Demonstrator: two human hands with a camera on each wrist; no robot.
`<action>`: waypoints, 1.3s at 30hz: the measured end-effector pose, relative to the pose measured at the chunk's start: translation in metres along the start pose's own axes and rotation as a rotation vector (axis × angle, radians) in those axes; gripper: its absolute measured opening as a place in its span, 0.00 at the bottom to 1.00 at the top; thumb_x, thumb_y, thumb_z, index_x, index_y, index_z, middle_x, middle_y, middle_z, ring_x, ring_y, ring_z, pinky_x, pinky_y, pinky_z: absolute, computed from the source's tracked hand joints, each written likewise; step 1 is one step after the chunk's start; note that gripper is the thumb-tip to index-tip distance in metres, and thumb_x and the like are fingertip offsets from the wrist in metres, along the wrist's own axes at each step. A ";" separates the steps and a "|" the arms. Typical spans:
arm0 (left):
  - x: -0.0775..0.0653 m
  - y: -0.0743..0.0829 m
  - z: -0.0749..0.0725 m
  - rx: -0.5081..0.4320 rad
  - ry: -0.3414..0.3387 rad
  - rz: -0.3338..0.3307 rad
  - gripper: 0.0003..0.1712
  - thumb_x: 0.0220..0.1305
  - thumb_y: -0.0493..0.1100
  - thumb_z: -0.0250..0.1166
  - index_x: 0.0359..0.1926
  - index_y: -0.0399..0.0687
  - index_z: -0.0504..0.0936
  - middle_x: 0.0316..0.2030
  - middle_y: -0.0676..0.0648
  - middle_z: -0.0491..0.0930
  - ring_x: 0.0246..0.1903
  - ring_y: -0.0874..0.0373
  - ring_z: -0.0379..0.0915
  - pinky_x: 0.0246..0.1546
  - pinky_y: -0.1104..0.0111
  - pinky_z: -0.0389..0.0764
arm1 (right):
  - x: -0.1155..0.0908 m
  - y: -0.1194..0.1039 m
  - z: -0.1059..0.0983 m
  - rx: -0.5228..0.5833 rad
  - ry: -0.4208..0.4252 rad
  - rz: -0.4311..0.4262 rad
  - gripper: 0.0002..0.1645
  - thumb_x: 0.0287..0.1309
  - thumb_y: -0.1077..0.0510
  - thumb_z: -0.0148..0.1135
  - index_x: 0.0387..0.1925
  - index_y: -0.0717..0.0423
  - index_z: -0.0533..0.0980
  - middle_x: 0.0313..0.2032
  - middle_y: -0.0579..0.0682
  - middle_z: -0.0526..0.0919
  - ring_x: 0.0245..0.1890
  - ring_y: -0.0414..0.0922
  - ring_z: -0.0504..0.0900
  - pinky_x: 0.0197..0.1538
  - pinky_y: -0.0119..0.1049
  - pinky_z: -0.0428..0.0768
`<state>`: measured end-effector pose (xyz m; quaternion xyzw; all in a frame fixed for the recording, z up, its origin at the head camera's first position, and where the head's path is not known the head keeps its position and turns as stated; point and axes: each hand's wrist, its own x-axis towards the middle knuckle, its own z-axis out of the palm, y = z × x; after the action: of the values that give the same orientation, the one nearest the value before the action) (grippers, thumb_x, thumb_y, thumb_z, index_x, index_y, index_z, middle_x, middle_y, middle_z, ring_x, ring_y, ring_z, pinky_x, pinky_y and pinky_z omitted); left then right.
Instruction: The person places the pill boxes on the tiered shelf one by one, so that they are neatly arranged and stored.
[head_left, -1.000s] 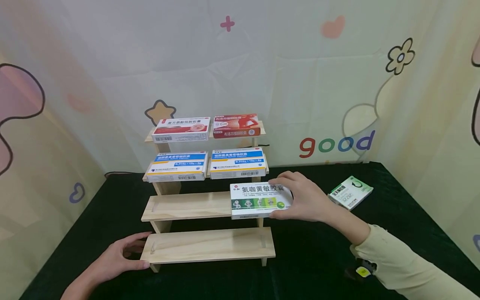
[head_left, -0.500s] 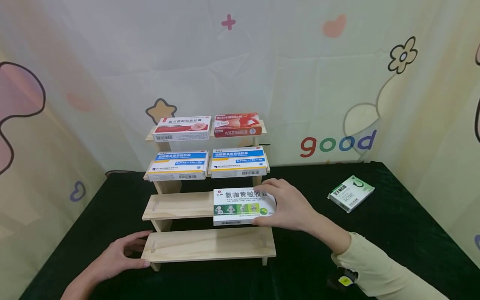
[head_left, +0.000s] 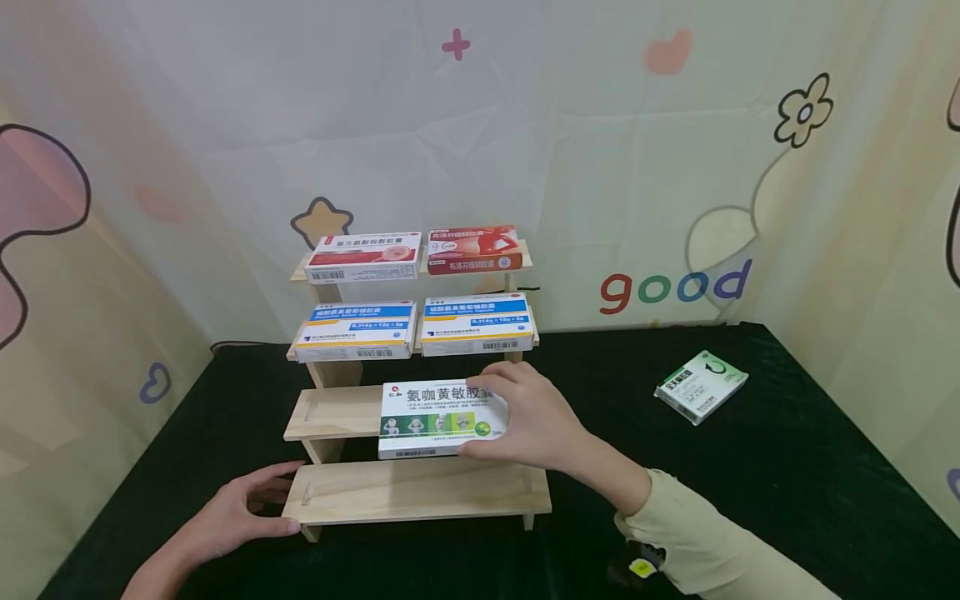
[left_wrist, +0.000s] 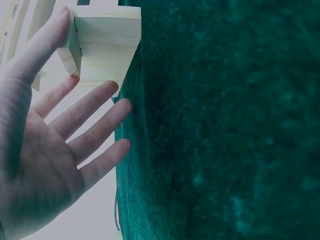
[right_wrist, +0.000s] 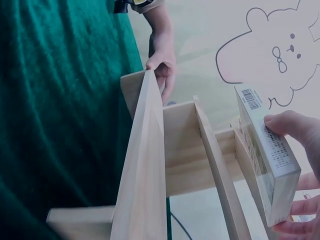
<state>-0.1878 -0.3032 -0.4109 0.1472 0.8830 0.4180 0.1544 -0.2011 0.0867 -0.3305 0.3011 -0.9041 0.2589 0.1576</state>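
Observation:
My right hand grips a white and green medicine box by its right end, thumb on the lower edge and fingers on the upper. The box overlaps the third tier of a stepped wooden rack in the head view; the right wrist view shows its barcoded side. At the rack's lower left, my left hand holds the end of the bottom tier between thumb and index finger. Its other fingers extend free in the left wrist view. Two red-and-white boxes lie on the top tier, two blue-and-white boxes below them.
Another green and white medicine box lies on the dark green cloth to the right. Behind the rack hangs a pale printed curtain. A thin dark cable runs along the cloth's back edge at left.
My right hand has carried the white and green medicine box leftward and slightly down across the third tier. My left hand keeps its place at the bottom tier's end.

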 end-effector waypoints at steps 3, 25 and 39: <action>0.000 0.000 0.000 -0.002 0.002 0.000 0.39 0.54 0.44 0.66 0.62 0.32 0.60 0.51 0.32 0.71 0.46 0.43 0.71 0.42 0.50 0.73 | 0.004 -0.005 0.004 0.007 -0.002 0.007 0.40 0.33 0.37 0.71 0.50 0.51 0.76 0.47 0.47 0.75 0.42 0.41 0.68 0.41 0.33 0.71; 0.000 -0.002 0.004 -0.009 0.007 -0.016 0.40 0.54 0.44 0.66 0.63 0.32 0.59 0.52 0.31 0.70 0.46 0.43 0.72 0.42 0.50 0.73 | 0.034 -0.037 0.031 -0.111 -0.080 0.015 0.42 0.34 0.31 0.66 0.51 0.48 0.76 0.47 0.46 0.75 0.41 0.41 0.68 0.44 0.35 0.69; 0.000 -0.001 0.003 -0.022 0.001 -0.057 0.41 0.54 0.43 0.66 0.63 0.31 0.58 0.52 0.31 0.70 0.46 0.43 0.71 0.43 0.48 0.72 | 0.048 -0.053 0.050 -0.184 -0.044 -0.006 0.44 0.34 0.26 0.63 0.51 0.48 0.76 0.46 0.46 0.76 0.40 0.41 0.68 0.42 0.31 0.67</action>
<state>-0.1864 -0.3018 -0.4130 0.1199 0.8823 0.4231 0.1676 -0.2112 0.0000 -0.3298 0.2936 -0.9265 0.1675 0.1653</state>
